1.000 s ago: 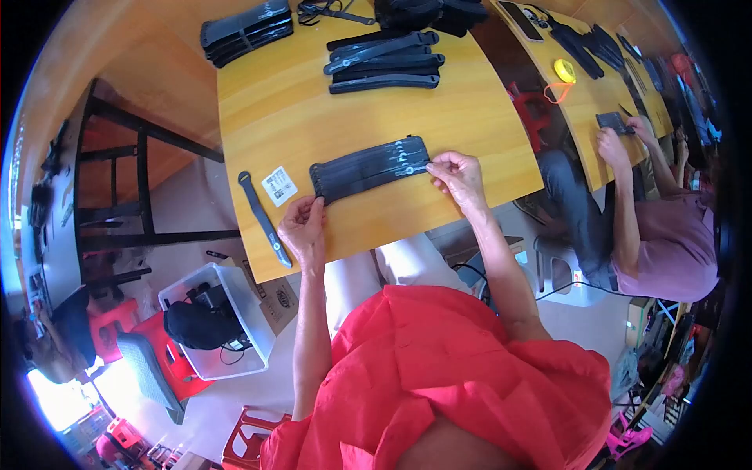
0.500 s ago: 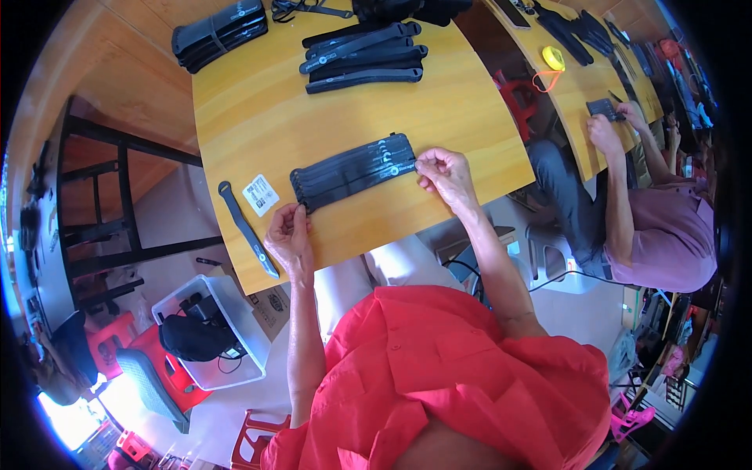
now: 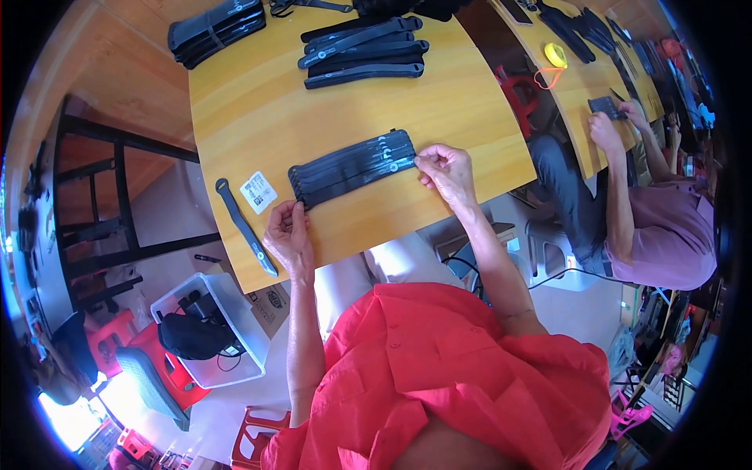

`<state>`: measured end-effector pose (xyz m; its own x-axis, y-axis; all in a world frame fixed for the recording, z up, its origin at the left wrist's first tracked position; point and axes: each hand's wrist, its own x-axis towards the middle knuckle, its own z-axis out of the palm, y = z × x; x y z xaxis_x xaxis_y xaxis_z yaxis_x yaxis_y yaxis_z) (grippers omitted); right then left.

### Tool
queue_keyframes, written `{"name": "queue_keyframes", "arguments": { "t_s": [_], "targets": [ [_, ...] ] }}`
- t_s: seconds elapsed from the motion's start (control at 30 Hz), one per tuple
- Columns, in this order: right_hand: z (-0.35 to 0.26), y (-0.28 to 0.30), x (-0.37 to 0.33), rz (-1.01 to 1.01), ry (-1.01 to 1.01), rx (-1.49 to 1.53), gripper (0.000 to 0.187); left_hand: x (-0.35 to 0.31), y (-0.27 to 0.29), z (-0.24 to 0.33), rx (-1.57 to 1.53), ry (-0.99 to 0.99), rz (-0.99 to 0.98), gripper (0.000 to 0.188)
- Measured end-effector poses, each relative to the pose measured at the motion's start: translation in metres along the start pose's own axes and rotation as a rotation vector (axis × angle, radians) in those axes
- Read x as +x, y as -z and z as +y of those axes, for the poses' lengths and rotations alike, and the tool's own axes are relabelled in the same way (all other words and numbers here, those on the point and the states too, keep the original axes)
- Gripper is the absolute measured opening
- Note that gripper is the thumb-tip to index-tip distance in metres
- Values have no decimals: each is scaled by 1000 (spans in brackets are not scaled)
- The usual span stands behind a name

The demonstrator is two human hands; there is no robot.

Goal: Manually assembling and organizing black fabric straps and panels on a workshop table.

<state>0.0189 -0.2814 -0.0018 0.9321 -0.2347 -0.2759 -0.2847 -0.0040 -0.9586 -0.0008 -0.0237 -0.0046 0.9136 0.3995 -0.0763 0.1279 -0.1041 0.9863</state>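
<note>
On the yellow wooden table lies a flat row of black straps (image 3: 352, 168), laid side by side with pale printing near the right end. My left hand (image 3: 290, 235) pinches the near left corner of the row between thumb and fingers. At the near right corner, my right hand (image 3: 446, 174) has its fingertips closed on the end of the nearest strap. A single dark grey strap with a looped end (image 3: 244, 227) lies to the left, by the table's edge. Between it and the row is a white printed label (image 3: 258, 192).
Several black straps (image 3: 364, 55) are stacked at the far side, with a banded black bundle (image 3: 218, 33) at the far left. A white bin (image 3: 254, 345) holding black items stands lower left. At right, a co-worker (image 3: 658, 227) handles a dark piece by a yellow tape measure (image 3: 555, 55).
Both hands keep their grip at the two ends of the strap row, which has barely moved. The view has shifted slightly.
</note>
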Motion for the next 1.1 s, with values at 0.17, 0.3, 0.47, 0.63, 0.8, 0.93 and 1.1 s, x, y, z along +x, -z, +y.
{"name": "queue_keyframes", "arguments": {
  "t_s": [0.17, 0.3, 0.47, 0.63, 0.8, 0.93, 1.1],
  "targets": [
    [-3, -1, -2, -1, 9, -1, 6, 0, 0, 0, 22, -16, 20, 6],
    [-3, 0, -1, 22, 21, -21, 5, 0, -2, -1, 1, -22, 18, 6],
    [-9, -3, -2, 31, -2, -47, 5, 0, -1, -1, -13, -12, 25, 5],
    [-9, -3, -2, 37, -2, -33, 5, 1, -2, -1, -16, -9, 29, 5],
    [-7, -4, -2, 34, -1, -30, 5, 0, -3, 0, 11, -19, 49, 4],
    [-5, -3, -1, 22, 7, 0, 5, 0, -3, -1, 12, -22, 55, 4],
    [-9, -3, -2, 27, 4, 2, 5, 1, -5, 1, 7, -23, 53, 5]
  ]
}}
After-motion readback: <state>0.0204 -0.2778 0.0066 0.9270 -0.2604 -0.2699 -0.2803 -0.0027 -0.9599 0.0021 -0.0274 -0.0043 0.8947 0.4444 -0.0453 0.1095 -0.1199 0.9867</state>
